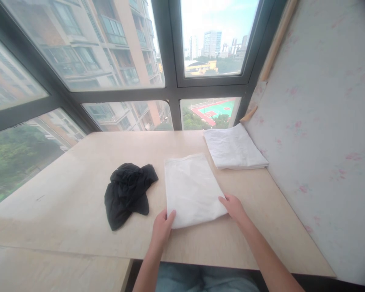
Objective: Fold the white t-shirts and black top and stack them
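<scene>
A white folded cloth [194, 188] lies in front of me, roughly square, its near edge slightly raised off the surface. My left hand [164, 225] pinches its near left corner, thumb on top and fingers underneath. At the right edge, close to the near corner, my right hand [232, 207] grips the same cloth with the thumb over it and the other fingers mostly hidden below. To the left sits a crumpled black garment [129, 194]. Beyond the cloth, at the back right, rests a second white folded cloth [235, 147].
The pale wooden table [69, 194] reaches back to the window frame [118, 95]. A wall with flowered paper [316, 134] bounds the right side. The table's front edge runs just before my legs [200, 280]. Buildings and a sports court [215, 110] show through the glass.
</scene>
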### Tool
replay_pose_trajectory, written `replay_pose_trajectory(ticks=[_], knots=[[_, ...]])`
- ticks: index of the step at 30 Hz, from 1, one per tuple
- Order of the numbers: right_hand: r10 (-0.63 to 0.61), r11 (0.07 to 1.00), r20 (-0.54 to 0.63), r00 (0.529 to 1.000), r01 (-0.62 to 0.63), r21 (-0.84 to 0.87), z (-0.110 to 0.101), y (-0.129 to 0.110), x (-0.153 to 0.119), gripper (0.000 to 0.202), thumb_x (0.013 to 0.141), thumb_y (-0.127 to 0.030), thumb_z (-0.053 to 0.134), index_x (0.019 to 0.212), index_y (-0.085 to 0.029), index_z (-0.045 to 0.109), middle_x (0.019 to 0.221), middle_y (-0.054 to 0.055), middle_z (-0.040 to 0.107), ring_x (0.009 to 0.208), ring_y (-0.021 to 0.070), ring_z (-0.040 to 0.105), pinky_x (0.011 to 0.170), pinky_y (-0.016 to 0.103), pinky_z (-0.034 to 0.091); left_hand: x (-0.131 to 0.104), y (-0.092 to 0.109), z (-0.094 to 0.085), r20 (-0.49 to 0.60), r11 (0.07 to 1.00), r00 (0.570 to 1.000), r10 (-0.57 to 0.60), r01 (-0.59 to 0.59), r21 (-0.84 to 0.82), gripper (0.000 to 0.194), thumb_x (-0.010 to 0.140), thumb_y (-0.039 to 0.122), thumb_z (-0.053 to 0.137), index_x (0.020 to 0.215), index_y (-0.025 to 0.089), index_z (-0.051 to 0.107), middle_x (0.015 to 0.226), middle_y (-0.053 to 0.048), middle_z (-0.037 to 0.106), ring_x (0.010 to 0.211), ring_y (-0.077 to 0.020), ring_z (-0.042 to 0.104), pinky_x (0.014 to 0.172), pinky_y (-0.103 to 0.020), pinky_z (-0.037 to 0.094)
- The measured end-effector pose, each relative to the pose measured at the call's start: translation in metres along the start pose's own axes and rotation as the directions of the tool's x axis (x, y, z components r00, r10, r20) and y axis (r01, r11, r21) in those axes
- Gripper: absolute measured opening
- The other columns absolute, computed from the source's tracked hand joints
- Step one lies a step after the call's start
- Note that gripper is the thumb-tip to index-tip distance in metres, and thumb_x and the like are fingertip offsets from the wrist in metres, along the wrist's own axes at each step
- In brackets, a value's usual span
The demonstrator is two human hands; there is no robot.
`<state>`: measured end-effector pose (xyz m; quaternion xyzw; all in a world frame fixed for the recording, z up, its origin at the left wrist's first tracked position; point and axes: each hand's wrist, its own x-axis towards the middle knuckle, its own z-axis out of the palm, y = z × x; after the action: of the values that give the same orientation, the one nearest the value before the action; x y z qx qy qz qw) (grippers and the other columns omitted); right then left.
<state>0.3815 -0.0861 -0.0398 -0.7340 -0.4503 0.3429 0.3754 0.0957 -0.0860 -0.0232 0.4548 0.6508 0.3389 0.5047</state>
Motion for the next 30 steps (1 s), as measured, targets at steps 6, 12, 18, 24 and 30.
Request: replay_pose_trajectory(ticks=[6,12,18,24,30], knots=[[0.113,0.901,0.253,0.961,-0.206,0.380,-0.017,-0.003,-0.048,0.039,0.082,-0.052,0.058,0.089,-0.016,0.071,0.087,0.009,0.072,0.077,0.0220,0.065,0.066,0.030,0.050,-0.030,0.001,0.000,0.103,0.939,0.992,-0.076,0.106,-0.328,0.040,0.071,0.049,0.072,0.094,0.015,0.071,0.093,-0.009,0.076,0.092,-0.0282,0.070,0.084,-0.037,0.055],[0.200,0.732,0.239,0.950,-0.307,0.608,-0.076,-0.052,-0.095,0.048,0.080,-0.054,0.068,0.110,-0.017,0.069,0.097,0.010,0.073,0.085,0.0242,0.069,0.074,0.032,0.055,-0.088,0.059,0.000,0.158,0.856,0.968,-0.197,0.249,-0.452,0.056,0.067,0.052,0.077,0.109,0.016,0.071,0.089,-0.009,0.077,0.088,-0.0329,0.071,0.072,-0.038,0.057],[0.220,0.654,0.045,0.974,-0.182,0.734,-0.149,-0.110,-0.123,0.043,0.077,-0.050,0.073,0.113,-0.026,0.068,0.084,0.008,0.071,0.065,0.0202,0.065,0.053,0.027,0.052,-0.125,0.127,-0.008,0.153,0.876,0.975,-0.160,0.212,-0.434,0.058,0.061,0.064,0.077,0.101,0.022,0.073,0.085,-0.009,0.075,0.086,-0.0347,0.070,0.063,-0.038,0.055],[0.015,0.599,-0.139,0.990,0.103,0.794,-0.174,-0.125,-0.092,0.014,0.082,-0.039,0.070,0.084,-0.026,0.066,0.066,0.001,0.055,0.047,0.0095,0.046,0.038,0.021,0.038,-0.103,0.179,0.031,0.127,0.823,0.991,0.035,0.044,-0.566,0.037,0.068,0.052,0.078,0.082,0.019,0.069,0.071,-0.003,0.064,0.064,-0.0178,0.061,0.048,-0.024,0.045],[-0.141,0.491,-0.322,0.936,0.348,0.798,-0.192,-0.156,0.013,0.029,0.078,-0.024,0.074,0.067,-0.018,0.048,0.063,-0.006,0.038,0.051,0.0031,0.035,0.042,0.016,0.032,-0.023,0.245,0.088,0.139,0.714,0.940,0.310,-0.134,-0.688,0.026,0.074,0.031,0.077,0.083,0.014,0.060,0.075,0.002,0.054,0.057,-0.0043,0.046,0.046,-0.016,0.036]])
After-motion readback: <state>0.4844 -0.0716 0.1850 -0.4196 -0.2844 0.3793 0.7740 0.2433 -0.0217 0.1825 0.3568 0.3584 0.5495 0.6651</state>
